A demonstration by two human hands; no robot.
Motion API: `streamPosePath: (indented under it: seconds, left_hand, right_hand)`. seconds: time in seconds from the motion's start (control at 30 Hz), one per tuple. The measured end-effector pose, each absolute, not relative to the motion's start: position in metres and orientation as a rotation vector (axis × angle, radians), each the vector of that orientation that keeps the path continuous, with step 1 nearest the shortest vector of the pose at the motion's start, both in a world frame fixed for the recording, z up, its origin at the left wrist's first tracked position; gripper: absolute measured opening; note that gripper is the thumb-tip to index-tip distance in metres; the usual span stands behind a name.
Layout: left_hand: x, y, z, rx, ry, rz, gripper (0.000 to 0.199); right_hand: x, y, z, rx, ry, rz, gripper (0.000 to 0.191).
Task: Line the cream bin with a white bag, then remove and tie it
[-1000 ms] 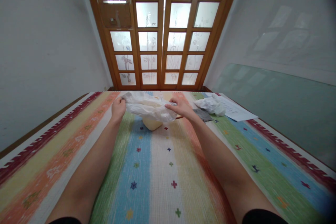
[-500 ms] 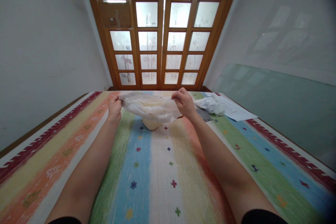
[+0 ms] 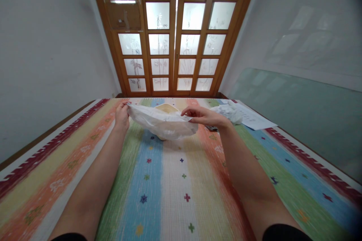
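Lower than half a second ago, white plastic bag [image 3: 169, 128] now bares rim of pale container [image 3: 166, 107] behind it. Our left hand [image 3: 122, 116] curled, pinching bag's left corner, forearm slanting inward. Container on striped tablecloth [image 3: 174, 184], between our hands. Our right hand [image 3: 202, 116] turned flatter, wrist bent inward, pinching bag's right edge.

Left hand [image 3: 122, 116]: pinching one end of the bag [image 3: 158, 123].
Right hand [image 3: 201, 115]: fingers gripping the other end.
Bag: white, thin, sagging between them, hiding much of a pale tub [image 3: 167, 108].
Tub: on the striped cloth [image 3: 175, 184].
Off to the right: crumpled plastic [image 3: 231, 112] by some paper [image 3: 258, 119].
Far end: wooden doors [image 3: 174, 54] with frosted panes.
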State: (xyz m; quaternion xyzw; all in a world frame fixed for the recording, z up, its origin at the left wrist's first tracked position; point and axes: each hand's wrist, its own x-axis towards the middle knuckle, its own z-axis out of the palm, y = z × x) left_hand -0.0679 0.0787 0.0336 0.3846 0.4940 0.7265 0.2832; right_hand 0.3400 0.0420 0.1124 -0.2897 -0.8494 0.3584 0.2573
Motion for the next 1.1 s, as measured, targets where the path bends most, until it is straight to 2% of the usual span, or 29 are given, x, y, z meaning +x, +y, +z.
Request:
streamPosePath:
  seconds: [0.23, 0.43, 0.5, 0.67, 0.83, 0.97, 1.03, 1.1]
  left_hand:
    - [-0.055, 0.058, 0.056, 1.346, 1.504, 2.010, 0.029]
    - [-0.038, 0.043, 0.061, 2.027, 1.726, 1.552, 0.023]
    - [-0.032, 0.043, 0.056, 2.126, 1.718, 1.411, 0.034]
    - [-0.023, 0.045, 0.045, 2.073, 1.679, 1.225, 0.077]
    - [-0.028, 0.041, 0.048, 1.968, 1.716, 1.099, 0.089]
    - [-0.032, 0.039, 0.051, 1.921, 1.591, 1.056, 0.089]
    - [-0.032, 0.037, 0.052, 1.892, 1.547, 1.005, 0.079]
    - [-0.031, 0.034, 0.055, 1.864, 1.495, 0.950, 0.061]
  right_hand:
    - [0.316, 0.025, 0.115, -0.665, -2.576, 1.014, 0.017]
    - [0.287, 0.017, 0.097, -0.495, -2.764, 1.101, 0.018]
    - [0.276, 0.016, 0.087, -0.481, -2.793, 1.072, 0.016]
    - [0.252, 0.017, 0.060, -0.461, -2.867, 0.972, 0.017]
    - [0.250, 0.016, 0.060, -0.448, -2.834, 1.006, 0.016]
    - [0.264, 0.019, 0.075, -0.706, -2.641, 0.991, 0.029]
    - [0.271, 0.023, 0.078, -0.940, -2.474, 0.841, 0.039]
    - [0.274, 0.029, 0.075, -1.111, -2.362, 0.715, 0.046]
